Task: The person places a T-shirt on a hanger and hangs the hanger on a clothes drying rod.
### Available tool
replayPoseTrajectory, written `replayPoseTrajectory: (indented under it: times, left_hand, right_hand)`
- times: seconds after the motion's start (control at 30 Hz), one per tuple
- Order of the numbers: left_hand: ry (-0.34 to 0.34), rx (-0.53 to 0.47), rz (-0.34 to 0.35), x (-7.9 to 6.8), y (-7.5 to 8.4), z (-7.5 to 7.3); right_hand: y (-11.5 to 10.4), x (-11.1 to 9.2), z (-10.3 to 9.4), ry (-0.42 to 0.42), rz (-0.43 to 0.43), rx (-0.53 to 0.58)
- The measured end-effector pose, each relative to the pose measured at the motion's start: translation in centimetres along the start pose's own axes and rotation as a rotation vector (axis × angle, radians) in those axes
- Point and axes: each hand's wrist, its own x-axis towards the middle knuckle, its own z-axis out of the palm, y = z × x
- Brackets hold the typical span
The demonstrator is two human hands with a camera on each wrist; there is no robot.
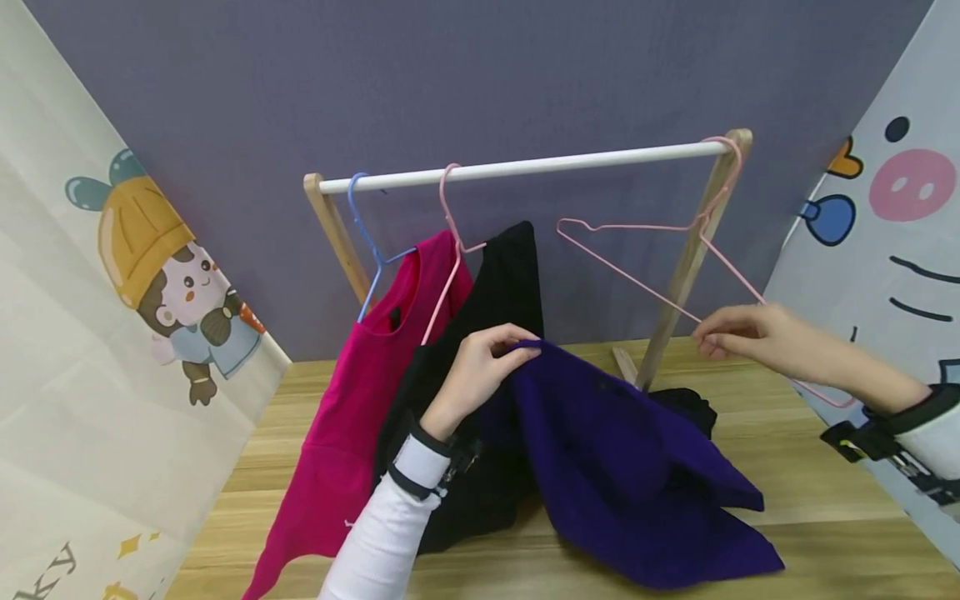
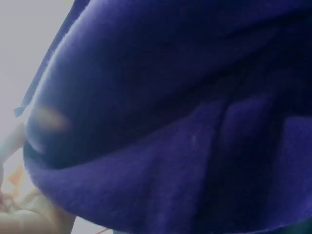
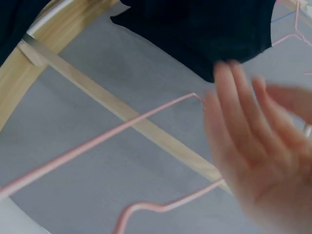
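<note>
My left hand (image 1: 483, 367) pinches the top edge of a purple garment (image 1: 615, 467) between thumb and fingers. The cloth hangs from there, its lower part spread over the wooden table; in the left wrist view its fabric (image 2: 146, 122) covers most of the picture. At the right, my right hand (image 1: 772, 337) overlaps the lower part of a pink wire hanger (image 1: 645, 227) hooked on the rack's right end. Seen from the right wrist, that hand's fingers (image 3: 239, 102) are extended beside the hanger wire (image 3: 97, 142), with nothing gripped.
The rack's white rail (image 1: 585, 161) joins wooden legs (image 1: 678, 283). On its left side hang a bright pink top (image 1: 337, 450) on a blue hanger (image 1: 378, 260) and a black garment (image 1: 495, 300) on another pink hanger (image 1: 442, 297). Dark cloth (image 1: 690, 406) lies behind the purple garment.
</note>
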Motion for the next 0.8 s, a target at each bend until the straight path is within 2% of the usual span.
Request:
replayPoseTrajectory:
  times: [0.13, 0.2, 0.27, 0.43, 0.67, 0.8]
  left_hand:
    - [-0.01, 0.028, -0.001, -0.2, -0.2, 0.1]
    - [-0.01, 0.035, 0.0, -0.3, -0.2, 0.2]
    - [-0.012, 0.044, 0.0, -0.4, -0.3, 0.3]
    - [-0.021, 0.064, -0.008, -0.6, -0.5, 0.4]
    - [-0.024, 0.072, -0.038, -0.9, -0.7, 0.5]
    - [-0.023, 0.079, -0.054, -1.0, -0.8, 0.5]
  right_hand:
    - [-0.3, -0.1, -0.9, 0.254, 0.065, -0.188]
    - [-0.3, -0.1, -1.3, 0.335, 0.122, -0.223]
    - [-0.1, -0.2, -1.6, 0.374, 0.182, -0.22]
    - [1.1, -0.6, -1.7, 0.347, 0.282, -0.195]
    - [3.0, -1.1, -1.1, 0.329, 0.33, -0.147]
    - [3.2, -1.1, -0.8, 0.337, 0.387, -0.114]
